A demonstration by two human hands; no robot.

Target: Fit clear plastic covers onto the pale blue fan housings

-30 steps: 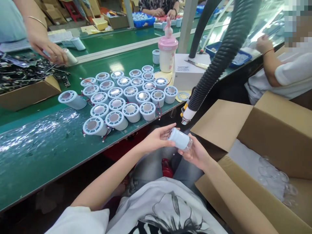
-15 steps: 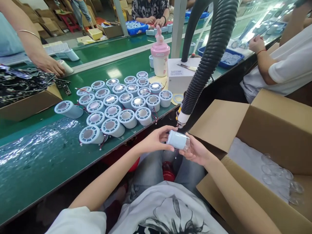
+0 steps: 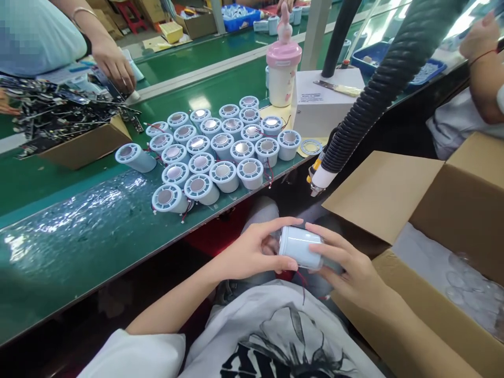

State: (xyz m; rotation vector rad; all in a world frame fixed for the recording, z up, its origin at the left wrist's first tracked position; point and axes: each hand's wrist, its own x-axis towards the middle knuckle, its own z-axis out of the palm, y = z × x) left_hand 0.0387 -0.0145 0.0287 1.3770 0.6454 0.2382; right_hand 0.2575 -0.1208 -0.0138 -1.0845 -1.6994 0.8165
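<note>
Above my lap I hold a light-blue cylindrical housing [image 3: 301,244] lying on its side. My left hand [image 3: 252,252] grips its left end between thumb and fingers. At the other end, my right hand [image 3: 354,270] has its fingers wrapped round the right side. A clear plastic sleeve appears to fit around the blue body, and thin red and dark wires [image 3: 303,283] hang below it. On the bench to the left stand several similar housings [image 3: 201,188], each with a round metal disc on top. One more housing [image 3: 136,157] lies tilted at their left.
A black corrugated hose [image 3: 366,100] with a white nozzle [image 3: 323,177] hangs ahead of my right hand. An open carton [image 3: 388,191] with clear plastic parts stands at right. A pink-lidded cup [image 3: 281,79], a white box [image 3: 326,105] and a co-worker's hand [image 3: 116,65] are beyond.
Both hands have brought the housing lower and closer to me, away from the nozzle. The clear sleeve now covers more of the housing. My view has shifted left; the co-worker's hand moved.
</note>
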